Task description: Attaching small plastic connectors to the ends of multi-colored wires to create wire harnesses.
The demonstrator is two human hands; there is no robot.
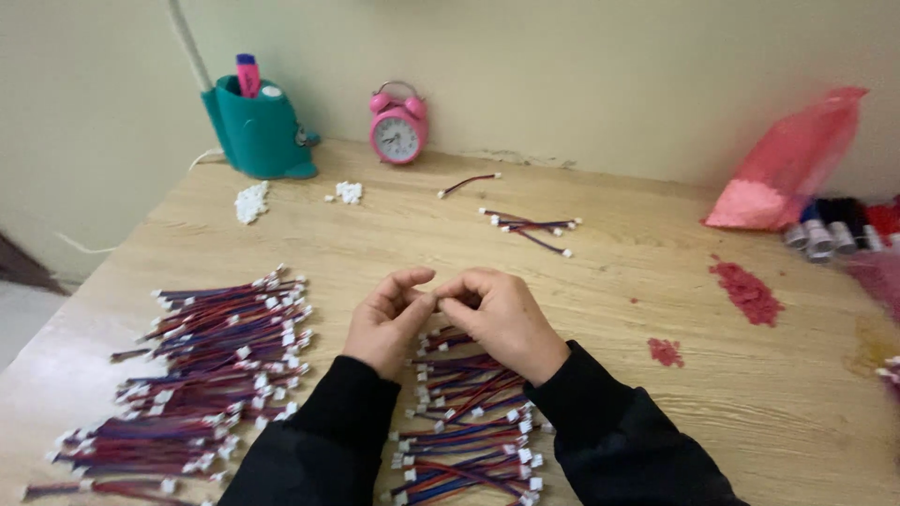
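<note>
**Hands meet over the wires**

My left hand (389,319) and my right hand (502,314) touch at the fingertips above the middle of the table (600,281). The fingers are curled close together; what they pinch is hidden, so I cannot tell. Just under my wrists lies a pile of red and blue wires (464,426), their long axis running left to right. A bigger pile (211,370) lies to the left.
</note>
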